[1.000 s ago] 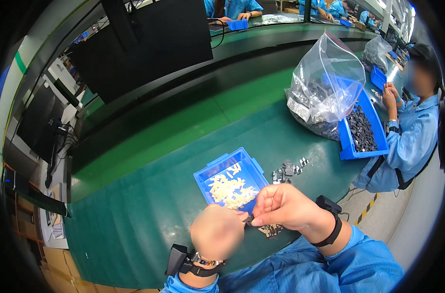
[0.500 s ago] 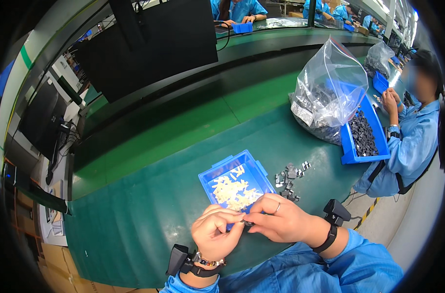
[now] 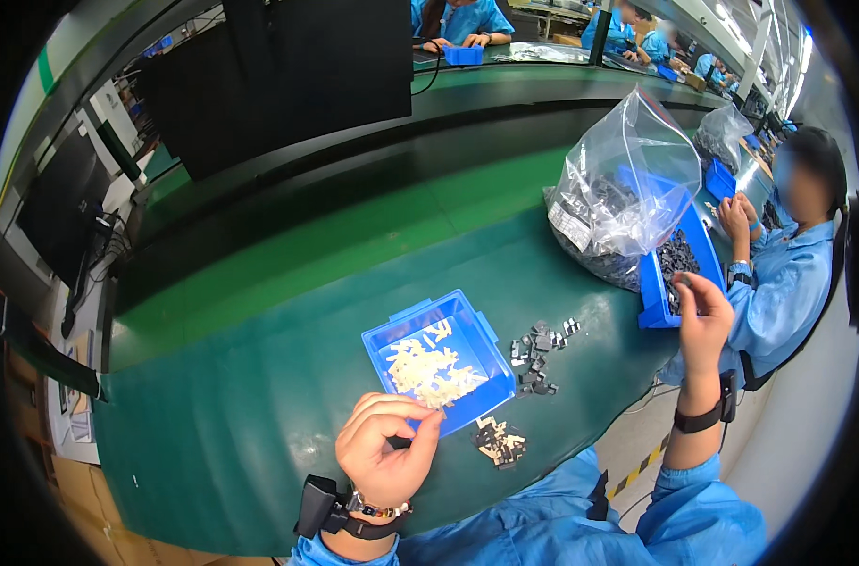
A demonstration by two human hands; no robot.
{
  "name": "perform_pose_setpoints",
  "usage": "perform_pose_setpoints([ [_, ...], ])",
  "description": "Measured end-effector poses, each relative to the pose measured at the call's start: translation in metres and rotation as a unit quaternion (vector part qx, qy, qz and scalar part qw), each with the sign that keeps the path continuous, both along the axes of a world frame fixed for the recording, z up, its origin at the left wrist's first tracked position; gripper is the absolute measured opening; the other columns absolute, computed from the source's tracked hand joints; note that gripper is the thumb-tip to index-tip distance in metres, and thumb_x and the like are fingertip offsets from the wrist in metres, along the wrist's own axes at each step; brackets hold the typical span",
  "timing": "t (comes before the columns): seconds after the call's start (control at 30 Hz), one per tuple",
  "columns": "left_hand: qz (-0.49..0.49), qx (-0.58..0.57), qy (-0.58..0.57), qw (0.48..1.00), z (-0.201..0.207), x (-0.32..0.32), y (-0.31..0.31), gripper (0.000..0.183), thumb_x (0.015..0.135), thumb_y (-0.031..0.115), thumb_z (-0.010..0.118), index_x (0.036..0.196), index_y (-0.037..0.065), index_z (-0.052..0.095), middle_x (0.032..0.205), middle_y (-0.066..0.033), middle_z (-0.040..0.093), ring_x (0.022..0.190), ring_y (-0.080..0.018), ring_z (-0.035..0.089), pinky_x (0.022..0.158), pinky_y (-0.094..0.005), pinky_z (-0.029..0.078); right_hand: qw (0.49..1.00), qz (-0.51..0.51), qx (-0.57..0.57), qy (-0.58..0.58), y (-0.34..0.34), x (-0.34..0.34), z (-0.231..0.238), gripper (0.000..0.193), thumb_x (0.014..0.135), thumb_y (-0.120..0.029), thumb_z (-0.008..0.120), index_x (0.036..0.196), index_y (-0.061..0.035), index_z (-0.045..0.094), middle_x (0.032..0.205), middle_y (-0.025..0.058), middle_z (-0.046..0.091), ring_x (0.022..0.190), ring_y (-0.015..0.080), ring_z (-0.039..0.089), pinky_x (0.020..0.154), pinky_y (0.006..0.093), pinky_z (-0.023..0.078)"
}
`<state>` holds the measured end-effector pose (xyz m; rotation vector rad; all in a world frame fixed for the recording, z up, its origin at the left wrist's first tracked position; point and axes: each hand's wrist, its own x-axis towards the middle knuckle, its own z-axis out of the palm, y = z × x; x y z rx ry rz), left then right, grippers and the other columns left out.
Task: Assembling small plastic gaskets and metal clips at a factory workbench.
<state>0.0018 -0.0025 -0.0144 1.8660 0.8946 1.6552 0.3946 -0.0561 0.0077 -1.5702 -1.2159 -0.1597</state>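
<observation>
My left hand [image 3: 387, 450] is closed in a pinch over the near edge of a blue tray [image 3: 492, 370]. Any thing between its fingertips is too small to make out. Inside that tray lies a heap of small cream-coloured plastic pieces [image 3: 427, 371]. Out to the right, my right hand [image 3: 705, 324] is raised at the near end of a long blue bin [image 3: 652, 294] of small black plastic parts [image 3: 675, 257]. Its thumb and index finger are pinched together, with a small dark piece seeming to show at the tips.
Loose black parts [image 3: 540, 351] lie right of the tray; a mixed black-and-cream pile [image 3: 499, 442] sits nearer me. A large clear plastic bag [image 3: 594, 212] of black parts stands against the bin. A co-worker [image 3: 788, 274] sits at the right. A black panel [image 3: 288, 85] rises at the back.
My hands have parted: the right moved up and right to the black-parts bin, the left slightly left. The black-and-cream pile beneath them now shows. The whole view has shifted a little.
</observation>
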Motion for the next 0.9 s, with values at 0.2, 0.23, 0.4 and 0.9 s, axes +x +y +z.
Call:
perform_pose_setpoints([
  [0.2, 0.000, -0.015, 0.018, 1.000, -0.002, -0.002, 0.001, 0.031, 0.074, -0.009, 0.074, 0.072, 0.006, 0.047, 0.075, -0.0112, 0.069, 0.074, -0.0216, 0.068, 0.067, -0.0313, 0.051, 0.990, -0.007, -0.038, 0.135, -0.010, 0.028, -0.008, 0.012, 0.090, 0.001, 0.066, 0.102, 0.0047, 0.066, 0.090, 0.0078, 0.071, 0.080, 0.0104, 0.067, 0.070, 0.0209, 0.052],
  [0.23, -0.004, -0.020, 0.019, 1.000, -0.003, -0.001, 0.001, 0.031, 0.074, -0.009, 0.074, 0.072, 0.006, 0.047, 0.074, -0.0113, 0.068, 0.074, -0.0215, 0.068, 0.067, -0.0311, 0.051, 0.990, -0.010, -0.037, 0.134, -0.013, 0.036, -0.013, 0.012, 0.090, 0.001, 0.066, 0.102, 0.0047, 0.066, 0.090, 0.0078, 0.071, 0.080, 0.0104, 0.067, 0.070, 0.0209, 0.052],
  [0.4, -0.015, -0.023, 0.021, 0.999, -0.005, 0.003, 0.002, 0.030, 0.074, -0.010, 0.073, 0.072, 0.005, 0.047, 0.073, -0.0117, 0.068, 0.073, -0.0208, 0.067, 0.066, -0.0302, 0.051, 0.969, 0.049, -0.034, 0.239, -0.015, 0.020, -0.023, 0.009, 0.087, 0.000, 0.068, 0.095, 0.0041, 0.069, 0.085, 0.0060, 0.070, 0.073, 0.0115, 0.066, 0.065, 0.0229, 0.052],
  [0.9, 0.005, -0.035, 0.038, 0.999, -0.005, 0.001, 0.000, 0.031, 0.074, -0.008, 0.072, 0.071, 0.006, 0.046, 0.073, -0.0111, 0.067, 0.071, -0.0201, 0.065, 0.067, -0.0302, 0.050, 0.777, 0.307, -0.169, 0.523, -0.016, -0.083, 0.008, 0.012, 0.082, 0.008, 0.071, 0.093, 0.0082, 0.069, 0.086, 0.0175, 0.073, 0.072, 0.0192, 0.071, 0.066, 0.0277, 0.058],
])
